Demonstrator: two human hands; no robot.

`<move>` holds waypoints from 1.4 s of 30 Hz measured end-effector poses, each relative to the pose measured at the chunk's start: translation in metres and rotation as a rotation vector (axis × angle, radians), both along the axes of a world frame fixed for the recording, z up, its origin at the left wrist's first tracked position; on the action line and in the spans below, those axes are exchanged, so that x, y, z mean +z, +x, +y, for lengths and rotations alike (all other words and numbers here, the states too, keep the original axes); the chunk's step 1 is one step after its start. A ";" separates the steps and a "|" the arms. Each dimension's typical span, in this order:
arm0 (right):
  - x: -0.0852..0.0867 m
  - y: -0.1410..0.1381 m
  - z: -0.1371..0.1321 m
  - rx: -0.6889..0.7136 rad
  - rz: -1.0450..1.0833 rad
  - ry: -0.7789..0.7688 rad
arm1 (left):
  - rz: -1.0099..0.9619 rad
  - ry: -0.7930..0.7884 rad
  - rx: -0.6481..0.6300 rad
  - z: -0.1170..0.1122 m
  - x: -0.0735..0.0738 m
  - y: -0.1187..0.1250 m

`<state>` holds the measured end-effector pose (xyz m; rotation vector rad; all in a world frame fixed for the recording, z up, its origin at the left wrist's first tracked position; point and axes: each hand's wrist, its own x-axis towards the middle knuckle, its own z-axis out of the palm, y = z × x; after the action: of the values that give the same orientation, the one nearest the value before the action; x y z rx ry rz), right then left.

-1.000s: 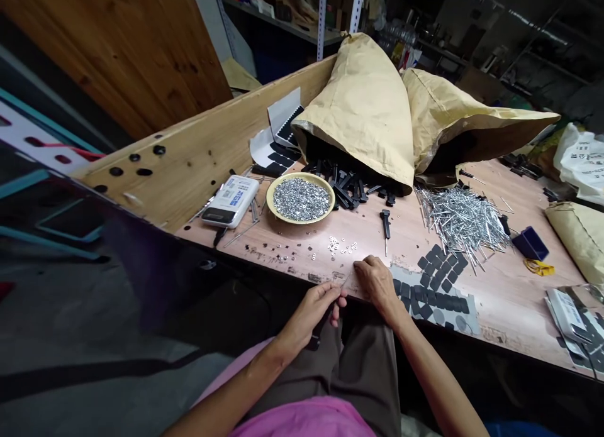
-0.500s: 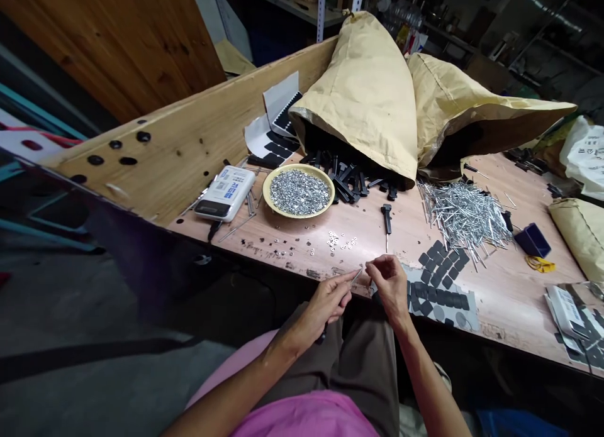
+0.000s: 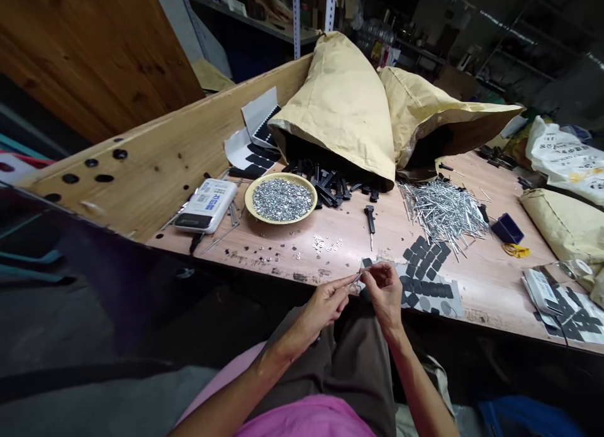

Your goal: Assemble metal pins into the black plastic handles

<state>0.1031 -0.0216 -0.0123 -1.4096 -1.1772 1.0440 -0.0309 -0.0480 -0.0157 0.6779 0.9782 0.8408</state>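
Note:
At the table's front edge, my left hand (image 3: 330,302) is closed around a thin metal rod (image 3: 357,278), its tip showing past the index finger. My right hand (image 3: 384,292) pinches at that tip with thumb and forefinger; whatever lies between them is too small to make out. Small metal washers or nuts (image 3: 325,243) are scattered on the table just beyond my hands, and more fill a yellow bowl (image 3: 246,209) further left. A black-handled piece with a thin metal shaft (image 3: 370,221) lies ahead of my right hand.
Two large paper sacks (image 3: 349,104) (image 3: 419,119) lie at the back, black handles (image 3: 330,187) spilling out by the left one. To the right are a heap of metal rods (image 3: 446,210), black pads on a grey sheet (image 3: 431,286) and a small blue box (image 3: 507,228). A white device (image 3: 207,204) stands left.
My right hand has closed in on the rod tip, so both hands now meet there. The whole view has shifted, with the table's things appearing further left.

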 end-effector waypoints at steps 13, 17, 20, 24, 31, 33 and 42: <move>-0.010 0.019 -0.018 0.096 -0.410 0.403 | 0.002 -0.039 -0.108 -0.001 0.010 0.005; -0.001 0.027 -0.017 0.144 -0.349 0.295 | -0.051 -0.062 -0.167 0.001 0.011 0.003; 0.004 0.035 -0.012 0.239 -0.255 0.213 | -0.097 -0.105 -0.245 0.003 0.013 0.001; 0.006 0.046 -0.008 0.311 -0.147 0.116 | -0.119 -0.127 -0.320 0.004 0.016 -0.001; 0.020 0.054 -0.009 0.423 -0.320 0.271 | -0.137 -0.153 -0.355 0.005 0.018 0.002; 0.022 0.053 -0.011 0.415 -0.443 0.375 | -0.141 -0.170 -0.336 0.006 0.017 0.003; 0.014 0.043 -0.020 0.317 -0.816 0.754 | -0.080 -0.142 -0.269 0.005 0.013 0.011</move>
<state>0.1465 -0.0412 0.0019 -1.0396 -2.1483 0.0955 -0.0200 -0.0435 -0.0023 0.6319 0.8437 0.5524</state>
